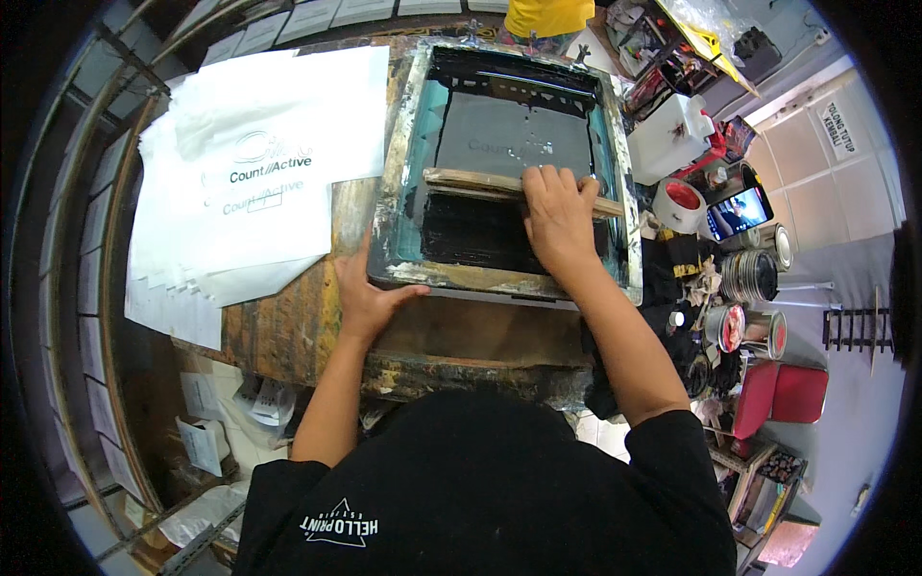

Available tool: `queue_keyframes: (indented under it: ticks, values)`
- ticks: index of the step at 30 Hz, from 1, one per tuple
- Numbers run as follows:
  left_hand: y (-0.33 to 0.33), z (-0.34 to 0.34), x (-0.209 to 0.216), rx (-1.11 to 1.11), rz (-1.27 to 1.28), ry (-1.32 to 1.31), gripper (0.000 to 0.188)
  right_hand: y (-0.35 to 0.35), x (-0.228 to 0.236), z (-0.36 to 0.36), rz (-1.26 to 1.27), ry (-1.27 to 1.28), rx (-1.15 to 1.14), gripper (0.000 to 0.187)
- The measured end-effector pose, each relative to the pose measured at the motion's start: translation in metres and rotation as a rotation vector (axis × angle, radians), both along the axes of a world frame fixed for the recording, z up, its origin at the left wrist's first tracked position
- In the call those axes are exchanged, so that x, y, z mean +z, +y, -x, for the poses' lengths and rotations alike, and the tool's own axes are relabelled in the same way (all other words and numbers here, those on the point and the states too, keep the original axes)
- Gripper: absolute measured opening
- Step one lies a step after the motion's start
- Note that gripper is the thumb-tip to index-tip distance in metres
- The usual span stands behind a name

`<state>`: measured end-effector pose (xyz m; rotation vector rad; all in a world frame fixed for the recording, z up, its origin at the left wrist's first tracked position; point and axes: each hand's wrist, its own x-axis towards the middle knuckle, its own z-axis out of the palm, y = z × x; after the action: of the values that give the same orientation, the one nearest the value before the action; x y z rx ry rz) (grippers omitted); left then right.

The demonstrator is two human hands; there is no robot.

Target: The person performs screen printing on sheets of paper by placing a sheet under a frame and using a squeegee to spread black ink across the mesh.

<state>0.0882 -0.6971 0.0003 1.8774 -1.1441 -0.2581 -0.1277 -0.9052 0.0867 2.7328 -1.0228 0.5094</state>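
A screen-printing frame (403, 154) with pale, ink-smeared wooden sides lies on the worktable in front of me. Black ink covers much of its mesh, with teal showing along the edges. My right hand (562, 221) grips a wooden-handled squeegee (471, 182), which spans the mesh crosswise; the fingers curl over the handle. The squeegee's blade edge is hidden against the ink. At the frame's near left corner, my left hand (370, 296) holds on, thumb along the near side and fingers up the left side. Fingertips there are partly hidden.
Left of the frame sits a stack of white sheets (259, 173) with dark print. The stained wooden table (279, 331) ends close to my body. Ink cans (749, 276), a white jerrycan (667, 139) and a lit phone (740, 213) crowd the right. A person in yellow (547, 17) stands beyond.
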Motion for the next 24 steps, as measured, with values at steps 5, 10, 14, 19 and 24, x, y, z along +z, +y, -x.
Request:
queue_keyframes:
  ticks: [5, 10, 14, 19, 24]
  values:
    - [0.002, 0.002, 0.005, 0.005, -0.014, -0.018, 0.122, 0.016, 0.002, 0.003, -0.007, 0.050, -0.012, 0.018]
    - [0.003, 0.001, 0.002, 0.006, -0.020, -0.071, 0.121, 0.043, 0.009, 0.023, -0.106, 0.073, 0.033, 0.022]
    - [0.000, -0.004, 0.003, 0.011, -0.022, -0.151, 0.116, 0.027, 0.016, 0.023, -0.119, 0.073, 0.062, 0.034]
    - [-0.003, -0.010, -0.003, -0.012, -0.052, -0.199, 0.112, 0.031, 0.008, 0.026, -0.223, 0.136, 0.060, 0.056]
    - [-0.001, -0.010, -0.004, -0.034, -0.126, -0.345, 0.112, 0.045, -0.010, 0.023, -0.195, 0.176, 0.069, 0.036]
